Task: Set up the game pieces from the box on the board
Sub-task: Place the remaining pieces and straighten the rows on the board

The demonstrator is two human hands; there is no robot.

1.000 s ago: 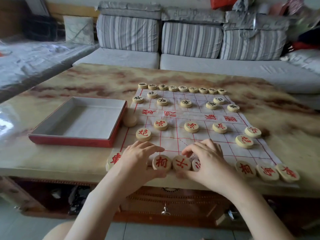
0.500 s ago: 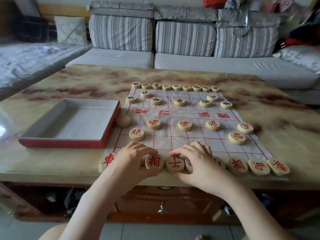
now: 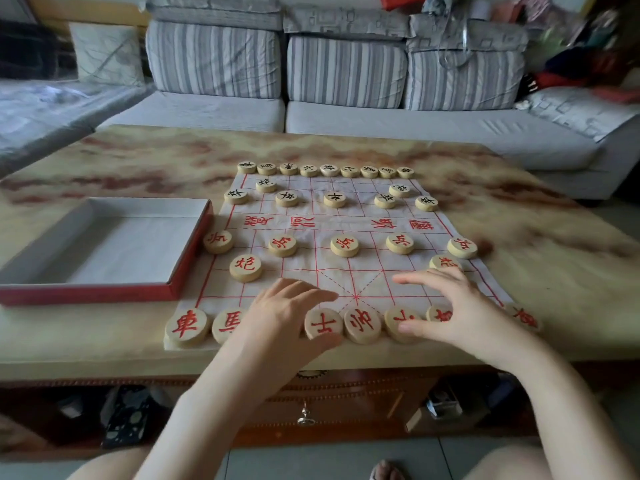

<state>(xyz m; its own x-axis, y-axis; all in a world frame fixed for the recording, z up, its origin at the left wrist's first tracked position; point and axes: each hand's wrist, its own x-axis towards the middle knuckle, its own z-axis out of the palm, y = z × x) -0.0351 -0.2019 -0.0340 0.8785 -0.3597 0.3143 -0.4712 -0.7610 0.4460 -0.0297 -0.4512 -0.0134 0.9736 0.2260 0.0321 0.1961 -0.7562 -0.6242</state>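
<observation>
Your left hand (image 3: pixel 280 317) lies over the near row of red pcs (image 3: pixel 362 325), fingers loosely straight & pointing right, thumb below them. The 士 disc (image 3: pixel 323 323) sits btwn thumb & index; can't tell if either touches it, & the hand grips nothing. Your right hand (image 3: pixel 453 306) is spread open over the row's right half, thumb tip against the rim of a half-hidden disc (image 3: pixel 398 320), fingers (image 3: pixel 415 280) fanned out over the board (image 3: pixel 311 282) & covering part of the next disc. Two more discs show at the near-left corner, one partly under your left hand; another peeks out to the right of your right hand. The board is a white cloth w/ a red grid, lying on the surface (image 3: pixel 536 237). Mid-board, five red soldiers (image 3: pixel 344 245) stand in a line, the leftmost at the cloth's edge just beside the box (image 3: pixel 86 294). Two red cannons (image 3: pixel 245 268) sit nearer you, the right one partly behind your fingers. On the far side are the black pcs (image 3: pixel 329 170): nine along the far edge, two next, then five in a line. The box sits left of the board, open-topped, red outside, white lining showing.
</observation>
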